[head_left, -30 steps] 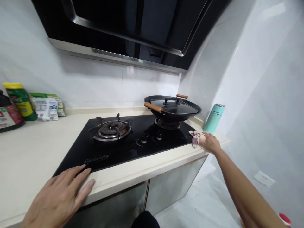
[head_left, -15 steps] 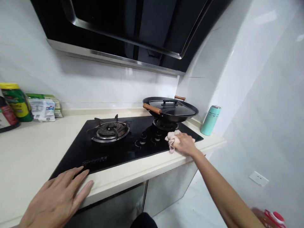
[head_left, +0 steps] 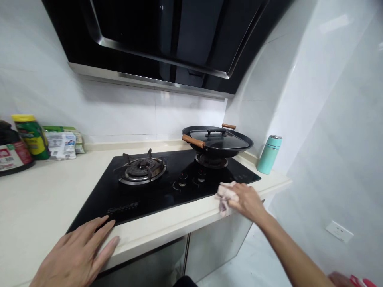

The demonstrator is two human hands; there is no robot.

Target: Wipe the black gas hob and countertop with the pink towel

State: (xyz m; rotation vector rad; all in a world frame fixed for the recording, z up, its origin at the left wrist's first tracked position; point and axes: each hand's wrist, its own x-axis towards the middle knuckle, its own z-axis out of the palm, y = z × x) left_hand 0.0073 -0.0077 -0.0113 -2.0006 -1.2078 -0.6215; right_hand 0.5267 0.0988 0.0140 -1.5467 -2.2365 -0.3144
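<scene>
My right hand [head_left: 245, 200] is closed on a crumpled pale pink cloth [head_left: 226, 196] at the front right edge of the black glass gas stove [head_left: 155, 199]. Part of the cloth hangs over the pale counter's front strip. Flat on the counter, at the stove's front left corner, rests my left hand [head_left: 77, 251], fingers spread and holding nothing. Two control knobs [head_left: 183, 179] stand left of the cloth. Behind it, a black wok [head_left: 215, 151] with wooden handles and a glass lid [head_left: 220, 138] sits on the right burner. The left burner [head_left: 143, 170] is bare.
A turquoise flask [head_left: 269, 154] stands on the counter [head_left: 38, 207] to the right of the stove. Bottles [head_left: 31, 137] and food packets [head_left: 61, 144] are at the far left. The black range hood [head_left: 167, 44] overhangs the stove. A wall socket [head_left: 339, 231] is low on the right.
My right hand has drawn the cloth from the stove's glass toward the front edge, slightly rightward. My left hand stays at the same corner. The whole view has shifted a little.
</scene>
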